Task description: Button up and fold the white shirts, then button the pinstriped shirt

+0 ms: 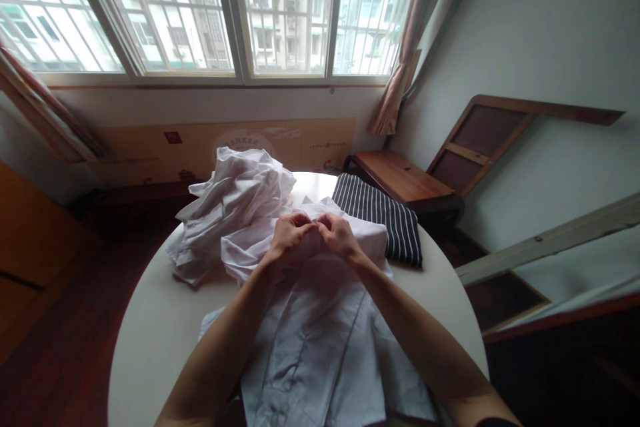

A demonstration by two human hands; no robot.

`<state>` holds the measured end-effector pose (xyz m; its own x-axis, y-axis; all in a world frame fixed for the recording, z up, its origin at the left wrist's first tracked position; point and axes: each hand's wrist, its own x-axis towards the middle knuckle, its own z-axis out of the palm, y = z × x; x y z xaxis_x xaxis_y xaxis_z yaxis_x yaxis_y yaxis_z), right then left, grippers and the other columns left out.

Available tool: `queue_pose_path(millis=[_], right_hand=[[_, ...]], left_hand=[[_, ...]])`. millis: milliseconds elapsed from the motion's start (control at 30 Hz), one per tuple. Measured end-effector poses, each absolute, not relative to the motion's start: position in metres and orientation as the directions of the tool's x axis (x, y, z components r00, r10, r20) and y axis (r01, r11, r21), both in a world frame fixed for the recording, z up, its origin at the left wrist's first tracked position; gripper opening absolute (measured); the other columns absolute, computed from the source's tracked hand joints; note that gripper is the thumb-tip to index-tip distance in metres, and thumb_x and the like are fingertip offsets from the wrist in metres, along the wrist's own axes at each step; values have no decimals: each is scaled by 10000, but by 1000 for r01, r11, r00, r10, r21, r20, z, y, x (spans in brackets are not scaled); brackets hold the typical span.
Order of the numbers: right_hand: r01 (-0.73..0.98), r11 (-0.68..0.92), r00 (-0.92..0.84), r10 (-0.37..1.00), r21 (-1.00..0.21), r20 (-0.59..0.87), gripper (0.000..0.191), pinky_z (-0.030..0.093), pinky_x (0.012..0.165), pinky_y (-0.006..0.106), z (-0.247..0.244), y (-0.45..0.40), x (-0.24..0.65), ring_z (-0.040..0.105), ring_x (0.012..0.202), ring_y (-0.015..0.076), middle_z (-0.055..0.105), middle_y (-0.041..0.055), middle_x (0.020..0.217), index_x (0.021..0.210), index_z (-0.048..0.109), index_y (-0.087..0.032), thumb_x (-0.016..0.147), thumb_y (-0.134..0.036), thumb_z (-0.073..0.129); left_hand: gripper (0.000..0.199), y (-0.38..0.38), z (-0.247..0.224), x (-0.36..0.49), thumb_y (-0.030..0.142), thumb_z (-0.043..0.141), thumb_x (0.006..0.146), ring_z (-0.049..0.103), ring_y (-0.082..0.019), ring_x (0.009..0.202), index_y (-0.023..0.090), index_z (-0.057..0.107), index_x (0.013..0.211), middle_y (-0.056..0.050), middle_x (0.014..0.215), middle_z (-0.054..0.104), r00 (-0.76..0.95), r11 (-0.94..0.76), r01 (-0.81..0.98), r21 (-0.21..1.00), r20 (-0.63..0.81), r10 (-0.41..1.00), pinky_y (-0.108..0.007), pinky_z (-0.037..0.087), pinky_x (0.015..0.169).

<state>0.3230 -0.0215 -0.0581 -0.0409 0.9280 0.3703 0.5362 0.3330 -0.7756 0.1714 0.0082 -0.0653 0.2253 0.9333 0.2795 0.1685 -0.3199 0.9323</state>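
Note:
A white shirt [320,340] lies spread front-up on the round white table [150,340], its collar toward the window. My left hand [289,235] and my right hand [338,233] meet at the collar, and both pinch the fabric there, fingertips nearly touching. Both forearms rest over the shirt's front. A crumpled pile of white garments [235,203] sits just left of my left hand.
A folded dark cloth with thin white stripes [383,217] lies on the table to the right of my hands. A wooden bench [405,177] and a leaning wooden frame [480,140] stand at the right wall. A window and curtains fill the far side.

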Motion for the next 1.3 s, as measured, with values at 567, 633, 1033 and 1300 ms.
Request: queue_pose_path(millis=[567,633,1033,1300], right_hand=[[125,180,31,982,-976,185,302,378,457,223,-67,-15,325,484,494,112,550,-11,564,738,584,-163,689,-457,632],[99,183,170,965,-978,198,293,372,432,221,-63,-10,330,464,462,106,519,-25,543,739,553,-171,717,-459,601],[655,547,-243,805,-521,541,372,395,923,437,-56,-9,333,549,1047,257,589,134,1138,1120,529,-171,779,-307,594],[693,717,-705,697,-83,134,174,266,902,395,-74,-53,346,547,801,176,630,43,805,851,625,-184,790,-95,489]], left_hand=[[106,-4,-62,175,235,629,698,619,-148,675,156,676,751,-27,721,684,128,-438,242,866,419,899,-246,464,640],[113,3,-59,166,242,654,670,611,-144,661,154,656,739,-24,710,672,43,-414,192,890,414,909,-247,467,632],[302,-6,-57,150,203,581,759,608,-189,846,170,584,1059,-93,1021,623,107,-482,524,702,507,855,-316,461,796],[138,-41,-111,148,245,476,826,586,-176,732,159,582,812,-58,799,646,236,-295,468,833,204,950,-283,452,717]])
